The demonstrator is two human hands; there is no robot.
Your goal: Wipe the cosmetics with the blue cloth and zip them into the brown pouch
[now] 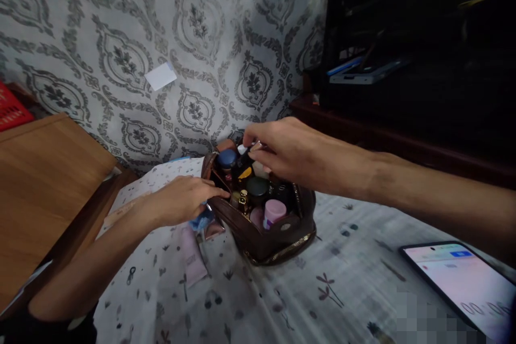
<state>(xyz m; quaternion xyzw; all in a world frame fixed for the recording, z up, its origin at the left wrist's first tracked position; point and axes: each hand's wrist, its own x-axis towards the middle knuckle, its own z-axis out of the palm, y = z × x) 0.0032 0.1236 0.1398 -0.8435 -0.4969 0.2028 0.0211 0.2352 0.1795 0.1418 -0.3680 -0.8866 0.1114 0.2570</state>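
Phone [463, 279] nearby — tube [244, 159] within right-hand grip [284, 151]

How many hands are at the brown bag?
2. The left hand rests on the left rim of the bag; the right hand pinches a small white-tipped tube above it. None seems hidden.

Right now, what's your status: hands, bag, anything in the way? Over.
Left hand on rim of brown bag. Right hand pinching small white-capped bottle over the bag's jars. Phone off to the right, clear of both.
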